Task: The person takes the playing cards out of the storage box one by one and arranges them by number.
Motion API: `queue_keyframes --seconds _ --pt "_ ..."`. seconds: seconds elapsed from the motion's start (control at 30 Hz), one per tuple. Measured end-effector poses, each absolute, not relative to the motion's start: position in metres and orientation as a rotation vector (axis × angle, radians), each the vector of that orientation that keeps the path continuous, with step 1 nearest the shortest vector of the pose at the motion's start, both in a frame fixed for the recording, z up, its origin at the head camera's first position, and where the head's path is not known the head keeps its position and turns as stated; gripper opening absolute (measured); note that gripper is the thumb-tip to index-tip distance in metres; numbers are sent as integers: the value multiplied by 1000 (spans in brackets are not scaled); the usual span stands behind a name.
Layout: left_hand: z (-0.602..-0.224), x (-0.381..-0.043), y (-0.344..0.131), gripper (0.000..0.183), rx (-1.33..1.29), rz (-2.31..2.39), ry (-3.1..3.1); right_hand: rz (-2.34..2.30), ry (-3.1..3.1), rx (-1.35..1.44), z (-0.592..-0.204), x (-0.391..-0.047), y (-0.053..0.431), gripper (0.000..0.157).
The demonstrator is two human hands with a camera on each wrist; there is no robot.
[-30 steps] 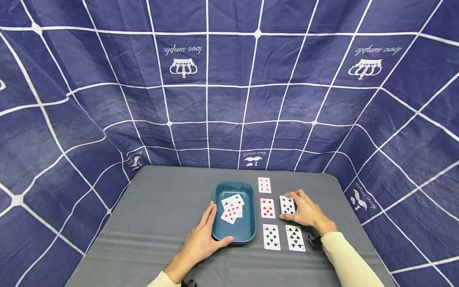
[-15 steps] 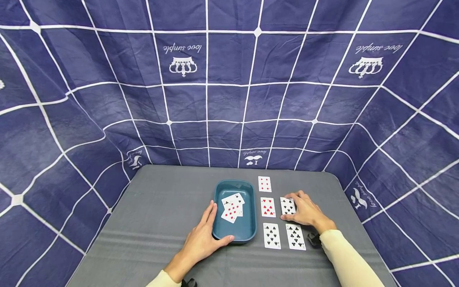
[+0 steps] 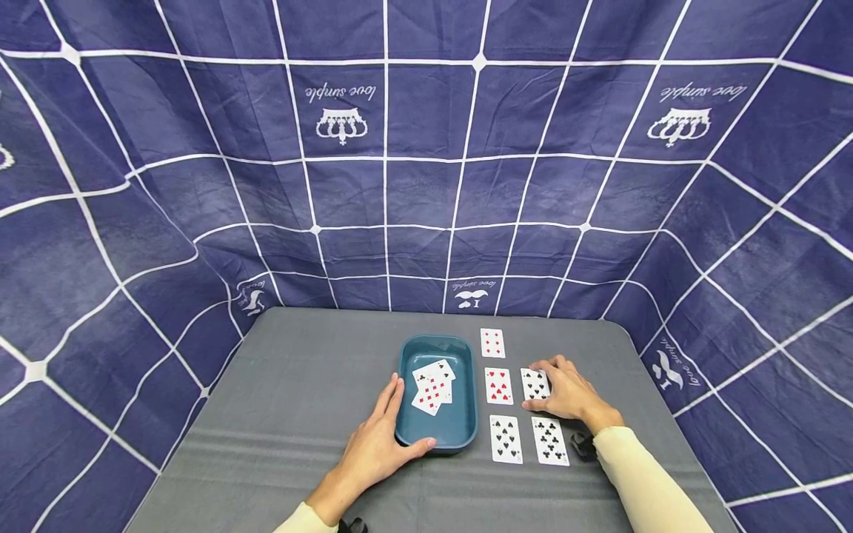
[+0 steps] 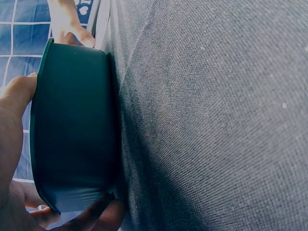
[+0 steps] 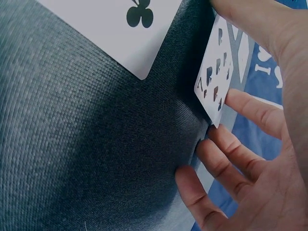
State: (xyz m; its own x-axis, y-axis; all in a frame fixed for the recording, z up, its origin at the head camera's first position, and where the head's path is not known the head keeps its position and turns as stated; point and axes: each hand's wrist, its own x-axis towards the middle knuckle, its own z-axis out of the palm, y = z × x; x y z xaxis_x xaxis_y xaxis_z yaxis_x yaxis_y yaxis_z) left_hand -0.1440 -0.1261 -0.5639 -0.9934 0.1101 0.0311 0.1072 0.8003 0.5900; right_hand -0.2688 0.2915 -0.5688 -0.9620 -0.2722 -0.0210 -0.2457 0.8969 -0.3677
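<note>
My left hand (image 3: 375, 446) holds a teal plastic tray (image 3: 448, 435) at its near left corner, thumb along the near rim and fingers along the left side. In the left wrist view the tray's outer wall (image 4: 74, 120) stands between thumb and fingers. Several playing cards (image 3: 433, 389) overlap inside the tray. My right hand (image 3: 571, 391) pinches a spades playing card (image 3: 534, 383) by its edges, thumb on the near side and fingertips on the far side. The right wrist view shows that spades card (image 5: 214, 72) close to the cloth; whether it touches is unclear.
Left of the held card lie a hearts card (image 3: 498, 386) and, farther back, a diamonds card (image 3: 492, 343). Nearer me lie a second spades card (image 3: 506, 440) and a clubs card (image 3: 550, 441). A blue patterned curtain (image 3: 426, 192) surrounds the grey table (image 3: 300, 385).
The spades card in my right hand has shifted slightly toward me and lower since one second ago. The left hand and the tray stay in place.
</note>
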Motion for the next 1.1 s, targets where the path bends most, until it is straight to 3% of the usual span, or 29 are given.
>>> queue_keyframes --seconds 0.63,1.1 --pt "-565 -144 -126 132 181 974 2985 -553 2982 -407 -568 -268 290 97" --pt "-567 -144 -127 132 195 980 2994 -578 3021 -399 -562 -265 286 91"
